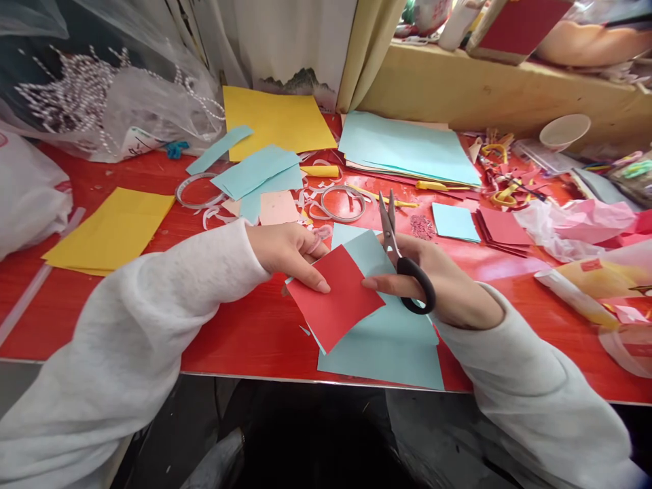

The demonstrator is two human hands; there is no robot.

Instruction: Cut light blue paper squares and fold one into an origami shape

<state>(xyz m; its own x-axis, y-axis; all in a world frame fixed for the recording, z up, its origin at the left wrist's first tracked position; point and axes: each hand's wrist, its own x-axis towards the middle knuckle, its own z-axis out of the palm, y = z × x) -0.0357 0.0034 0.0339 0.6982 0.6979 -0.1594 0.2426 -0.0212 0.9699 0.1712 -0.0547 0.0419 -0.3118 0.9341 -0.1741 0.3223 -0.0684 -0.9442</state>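
A red paper square (337, 299) lies over light blue paper, whose edge shows beneath its lower left side. My left hand (291, 250) pinches the square at its upper left, thumb on top. A pair of scissors (388, 227) with black handles sits in my right hand (438, 275), blades pointing up and slightly apart. The thumb of that hand also presses on the square's right corner. Larger light blue sheets (387, 363) rest beneath both hands at the table's front edge. Most fingers of each hand are hidden behind the paper or the scissors.
Yellow paper (109, 231) lies at left. A light blue stack (407, 146) and a yellow sheet (278, 122) are farther back. Tape rolls (343, 204) and paper scraps lie beyond my hands. Small blue (456, 222) and dark red squares (504, 227) sit at right.
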